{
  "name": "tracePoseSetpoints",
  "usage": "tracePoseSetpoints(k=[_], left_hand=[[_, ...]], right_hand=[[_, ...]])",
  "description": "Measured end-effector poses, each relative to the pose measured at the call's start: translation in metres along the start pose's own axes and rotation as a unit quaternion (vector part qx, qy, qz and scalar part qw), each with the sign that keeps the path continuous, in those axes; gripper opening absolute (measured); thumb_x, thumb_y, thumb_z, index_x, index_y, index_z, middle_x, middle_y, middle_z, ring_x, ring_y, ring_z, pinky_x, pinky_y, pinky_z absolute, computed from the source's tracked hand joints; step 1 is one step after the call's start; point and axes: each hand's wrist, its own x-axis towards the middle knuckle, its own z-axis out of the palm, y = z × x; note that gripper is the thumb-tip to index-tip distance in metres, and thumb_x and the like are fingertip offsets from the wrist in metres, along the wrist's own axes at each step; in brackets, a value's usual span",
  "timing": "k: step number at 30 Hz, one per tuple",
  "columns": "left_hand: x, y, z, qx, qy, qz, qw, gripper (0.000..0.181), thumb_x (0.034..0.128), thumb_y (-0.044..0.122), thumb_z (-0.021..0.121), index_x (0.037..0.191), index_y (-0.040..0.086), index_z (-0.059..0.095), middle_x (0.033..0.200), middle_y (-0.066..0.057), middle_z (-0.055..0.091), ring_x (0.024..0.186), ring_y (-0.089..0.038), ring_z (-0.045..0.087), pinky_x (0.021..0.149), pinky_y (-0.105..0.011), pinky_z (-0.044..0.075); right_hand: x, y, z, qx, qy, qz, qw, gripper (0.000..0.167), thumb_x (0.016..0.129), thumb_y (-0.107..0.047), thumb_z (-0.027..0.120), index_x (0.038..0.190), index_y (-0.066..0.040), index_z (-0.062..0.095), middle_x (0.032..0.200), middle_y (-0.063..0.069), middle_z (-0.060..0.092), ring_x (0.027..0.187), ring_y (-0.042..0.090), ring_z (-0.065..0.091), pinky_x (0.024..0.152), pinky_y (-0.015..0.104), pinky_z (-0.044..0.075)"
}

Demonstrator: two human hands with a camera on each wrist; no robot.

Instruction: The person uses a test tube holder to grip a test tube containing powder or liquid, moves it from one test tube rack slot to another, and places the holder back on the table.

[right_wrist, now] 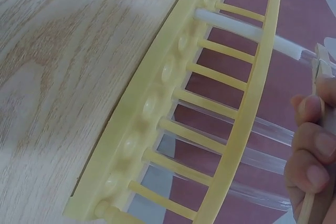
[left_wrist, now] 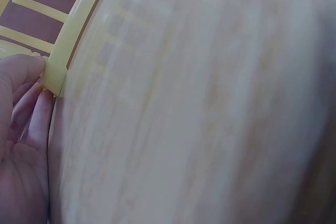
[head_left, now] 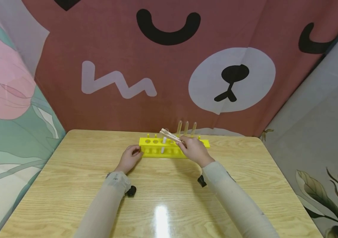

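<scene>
1. Yellow rack (head_left: 151, 155) stands at the far side of the table (head_left: 163, 185); my left hand (head_left: 129, 159) is at its left end. My right hand (head_left: 196, 151) grips a wooden clamp (head_left: 171, 136), pointing left to a part-white tube (head_left: 164, 140) upright in the rack. Three clear tubes (head_left: 186, 127) stand far right; swinging carelessly, I might knock them.
2. From the left wrist, I pinch the rack's end corner. Should that slacken, a sideways pull could drag or tip it.
3. From the right wrist, the clamp meets the part-white tube's top; I cannot tell whether it bites. A loose bite could drop it; a slanted lift could jam it.
</scene>
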Motion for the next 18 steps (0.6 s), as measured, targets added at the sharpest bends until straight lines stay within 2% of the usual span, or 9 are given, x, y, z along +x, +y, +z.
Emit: tracePoseSetpoints(k=[7, 10, 18], left_hand=[[0.000, 0.001, 0.001, 0.004, 0.004, -0.004, 1.0000, 0.029, 0.1002, 0.010, 0.064, 0.126, -0.004, 0.062, 0.142, -0.023, 0.048, 0.130, -0.037, 0.052, 0.109, -0.045, 0.047], [-0.001, 0.002, 0.001, 0.005, 0.005, -0.005, 1.0000, 0.030, 0.1003, 0.010, 0.064, 0.126, -0.004, 0.062, 0.143, -0.023, 0.048, 0.131, -0.037, 0.052, 0.109, -0.045, 0.047], [-0.001, 0.003, 0.001, 0.001, 0.006, -0.005, 1.0000, 0.031, 0.1005, 0.010, 0.064, 0.127, -0.005, 0.062, 0.143, -0.023, 0.048, 0.130, -0.037, 0.052, 0.109, -0.046, 0.047]], right_hand=[[0.000, 0.000, -0.003, -0.003, 0.000, 0.000, 1.0000, 0.029, 0.106, -0.027, 0.057, 0.113, -0.001, 0.068, 0.055, -0.004, 0.044, 0.042, 0.008, 0.034, 0.043, 0.024, 0.032], [0.001, 0.000, -0.005, -0.004, 0.000, -0.001, 1.0000, 0.027, 0.105, -0.027, 0.058, 0.111, -0.002, 0.068, 0.054, -0.004, 0.043, 0.042, 0.008, 0.034, 0.043, 0.024, 0.032], [0.000, -0.002, -0.013, 0.000, -0.009, 0.014, 0.9999, 0.038, 0.106, -0.028, 0.057, 0.128, 0.001, 0.066, 0.050, -0.003, 0.043, 0.040, 0.009, 0.031, 0.042, 0.024, 0.032]])
